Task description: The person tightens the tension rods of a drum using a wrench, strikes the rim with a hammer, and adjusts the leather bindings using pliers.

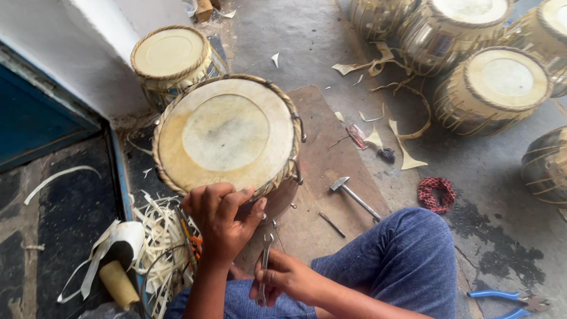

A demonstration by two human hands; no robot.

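Gripping one drum (227, 133), left hand (220, 221); right hand (283, 277) holds one spanner (264, 260).

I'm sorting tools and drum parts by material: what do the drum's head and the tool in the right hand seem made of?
The drum head: probably animal hide, matte cream with a paler centre disc, laced at the rim. The wrench in the right hand: likely steel, grey with a dull shine. The left hand grips the rim.

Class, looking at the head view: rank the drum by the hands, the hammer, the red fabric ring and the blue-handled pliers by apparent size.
1. Drum, largest, though also nearest the camera.
2. Blue-handled pliers and hammer look alike; unranked.
3. Red fabric ring, smallest.
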